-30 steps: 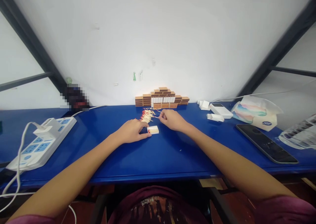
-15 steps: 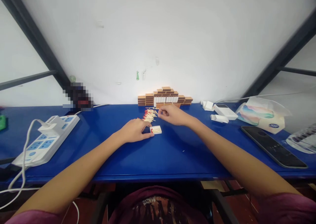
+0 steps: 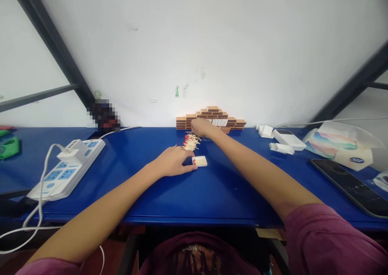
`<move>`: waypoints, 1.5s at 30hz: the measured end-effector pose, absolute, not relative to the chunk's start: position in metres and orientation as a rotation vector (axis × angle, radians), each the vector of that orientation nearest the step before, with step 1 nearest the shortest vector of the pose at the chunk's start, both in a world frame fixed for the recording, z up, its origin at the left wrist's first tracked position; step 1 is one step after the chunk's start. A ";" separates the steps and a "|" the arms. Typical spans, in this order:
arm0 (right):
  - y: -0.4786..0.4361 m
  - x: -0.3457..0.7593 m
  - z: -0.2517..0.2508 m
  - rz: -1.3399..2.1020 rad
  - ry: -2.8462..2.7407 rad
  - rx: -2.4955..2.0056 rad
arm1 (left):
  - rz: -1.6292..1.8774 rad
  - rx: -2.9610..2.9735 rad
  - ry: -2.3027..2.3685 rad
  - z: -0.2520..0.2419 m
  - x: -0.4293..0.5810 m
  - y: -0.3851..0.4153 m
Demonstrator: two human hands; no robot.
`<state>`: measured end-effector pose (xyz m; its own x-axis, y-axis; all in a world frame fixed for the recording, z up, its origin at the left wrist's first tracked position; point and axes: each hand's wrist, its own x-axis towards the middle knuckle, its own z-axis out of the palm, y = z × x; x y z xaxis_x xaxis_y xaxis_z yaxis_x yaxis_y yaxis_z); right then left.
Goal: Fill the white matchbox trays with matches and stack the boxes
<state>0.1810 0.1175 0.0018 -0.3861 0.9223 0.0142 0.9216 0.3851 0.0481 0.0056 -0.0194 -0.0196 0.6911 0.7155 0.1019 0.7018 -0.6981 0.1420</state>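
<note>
A small white matchbox tray (image 3: 201, 161) with a few red-tipped matches lies on the blue table (image 3: 212, 186). My left hand (image 3: 173, 162) rests beside it, fingers curled against its left end. Just behind lies a loose pile of matches (image 3: 191, 141). My right hand (image 3: 201, 127) reaches past the pile to the foot of a stack of brown matchboxes (image 3: 212, 117) against the wall; its fingers are bent, and what they hold, if anything, is hidden.
A white and blue power strip (image 3: 68, 168) with a plug and cable sits at the left. Small white boxes (image 3: 281, 139), a tissue pack (image 3: 339, 145) and a dark phone (image 3: 348, 182) lie at the right. Green items (image 3: 9, 145) lie at the far left.
My right hand has moved from the near side of the match pile back to the matchbox stack. My left hand has stayed by the tray. The view has shifted left.
</note>
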 end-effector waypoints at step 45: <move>-0.007 0.245 0.010 -0.451 2.884 1.258 | 0.274 2.696 1.277 -0.025 0.008 -0.017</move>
